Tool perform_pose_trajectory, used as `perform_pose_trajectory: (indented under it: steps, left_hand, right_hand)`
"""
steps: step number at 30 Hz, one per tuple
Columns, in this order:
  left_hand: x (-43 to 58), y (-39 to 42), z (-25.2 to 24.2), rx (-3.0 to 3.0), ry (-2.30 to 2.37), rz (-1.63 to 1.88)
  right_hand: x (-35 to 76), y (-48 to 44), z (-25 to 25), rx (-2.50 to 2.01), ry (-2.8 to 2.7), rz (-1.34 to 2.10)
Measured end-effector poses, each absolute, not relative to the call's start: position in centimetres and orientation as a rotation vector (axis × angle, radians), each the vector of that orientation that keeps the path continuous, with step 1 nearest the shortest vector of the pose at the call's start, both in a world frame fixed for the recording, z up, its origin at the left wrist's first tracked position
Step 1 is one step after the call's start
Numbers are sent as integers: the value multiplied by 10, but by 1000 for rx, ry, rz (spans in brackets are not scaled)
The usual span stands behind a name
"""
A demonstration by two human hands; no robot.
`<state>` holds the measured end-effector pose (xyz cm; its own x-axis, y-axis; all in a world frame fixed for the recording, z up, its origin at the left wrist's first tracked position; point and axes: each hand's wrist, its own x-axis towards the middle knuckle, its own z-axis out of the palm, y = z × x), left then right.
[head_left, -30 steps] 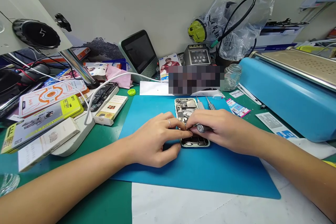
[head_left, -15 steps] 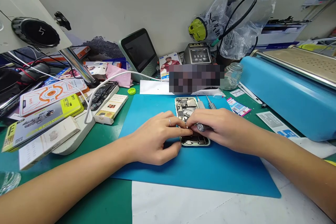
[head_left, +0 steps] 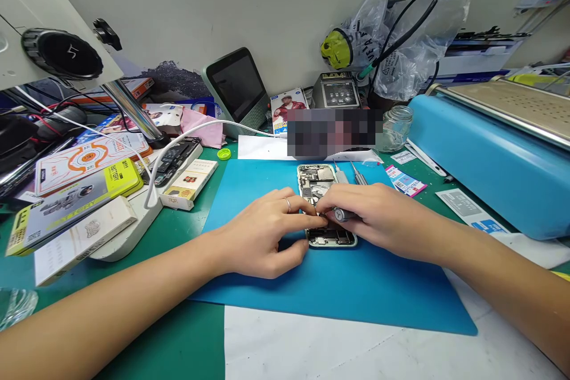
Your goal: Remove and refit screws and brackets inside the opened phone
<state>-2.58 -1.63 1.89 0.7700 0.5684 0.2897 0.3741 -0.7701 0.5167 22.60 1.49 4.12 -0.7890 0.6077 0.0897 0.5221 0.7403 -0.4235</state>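
An opened phone (head_left: 327,175) with bare inner parts lies on the blue mat (head_left: 267,291). My left hand (head_left: 267,234), a ring on one finger, reaches over its left side with fingers stretched out. The index fingertip touches the phone's middle, and the thumb is apart, by the lower left edge. In my right hand (head_left: 371,214) a small screwdriver (head_left: 342,215) is pinched, its dark grey handle end pointing to the right. Its tip is hidden by the fingers over the phone. Two slim tools, a light-handled one (head_left: 341,175) and a metal one (head_left: 358,174), lie just beyond my right hand.
Left are boxes, including a yellow battery box (head_left: 75,205), a white cable (head_left: 151,184) and a microscope stand (head_left: 133,107). A tilted screen (head_left: 236,86) and a glass jar (head_left: 395,127) stand at the back. A blue machine (head_left: 481,160) occupies the right. White paper (head_left: 312,347) lies in front.
The view has shifted very slightly. Both hands, the screwdriver and the phone hold practically the same positions.
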Motion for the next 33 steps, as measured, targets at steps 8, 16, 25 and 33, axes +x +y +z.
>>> perform_pose_trajectory:
  steps: [8, 16, 25, 33]
  left_hand:
    - [-26, -17, 18, 2532, 700, 648]
    - [-24, -16, 15, 2446, 743, 918]
    - [-36, -4, 27, 2041, 1282, 1186]
    - [-44, 10, 18, 2148, 1546, 1081]
  right_hand:
    - [227, 16, 40, -848, -2707, 529]
    - [228, 17, 41, -744, -2649, 434]
    - [236, 22, 35, -717, -2588, 367]
    - [237, 24, 35, -702, -2596, 359]
